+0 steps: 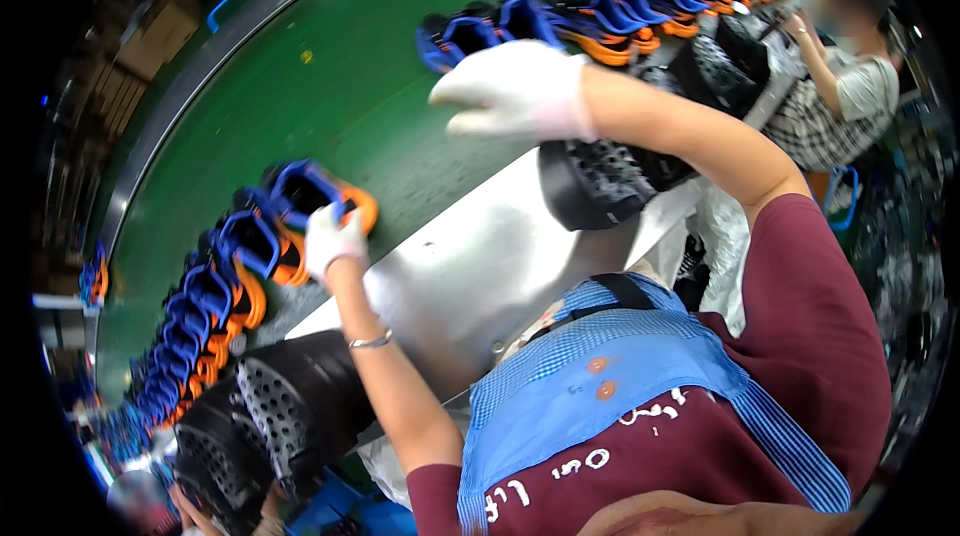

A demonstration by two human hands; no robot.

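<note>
Nearest us: blue checked apron. Our left hand, gloved, fingers closed on a blue-orange shoe in the row on the green conveyor belt; our right hand hovers, fingers loosely extended, empty.

Green belt; blue-and-orange shoes; white gloves on left hand and right hand; blue checked apron.

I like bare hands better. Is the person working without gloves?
No, both the left hand and the right hand wear white gloves above the green belt.
</note>
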